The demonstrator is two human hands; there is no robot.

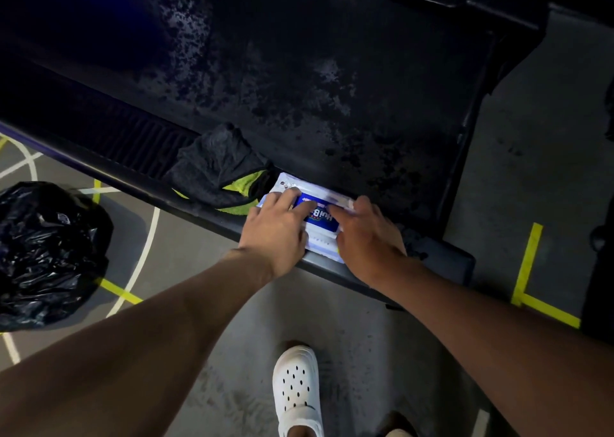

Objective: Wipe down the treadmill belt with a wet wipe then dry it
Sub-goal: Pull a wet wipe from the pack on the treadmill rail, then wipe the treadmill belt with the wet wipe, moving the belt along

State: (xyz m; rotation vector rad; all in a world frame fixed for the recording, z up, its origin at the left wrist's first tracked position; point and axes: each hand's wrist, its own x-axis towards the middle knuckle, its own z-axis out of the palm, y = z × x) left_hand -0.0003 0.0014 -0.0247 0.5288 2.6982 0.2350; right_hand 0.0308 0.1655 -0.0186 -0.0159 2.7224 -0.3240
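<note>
The black treadmill belt (299, 71) fills the upper view, mottled with pale dusty patches. A white and blue pack of wet wipes (319, 219) lies on the treadmill's near side rail (445, 257). My left hand (275, 229) rests on the pack's left part with its fingers spread flat. My right hand (368, 234) lies over the pack's right end, its fingers bent at the far edge; whether they pinch anything is hidden. A dark grey cloth with a yellow-green edge (221, 167) lies crumpled on the rail just left of the pack.
A black plastic bag (50, 253) sits on the floor at the left. The grey floor (332, 320) carries yellow and white lines. My foot in a white clog (297, 390) stands below the rail. The treadmill's rear end frame (465, 157) runs at the right.
</note>
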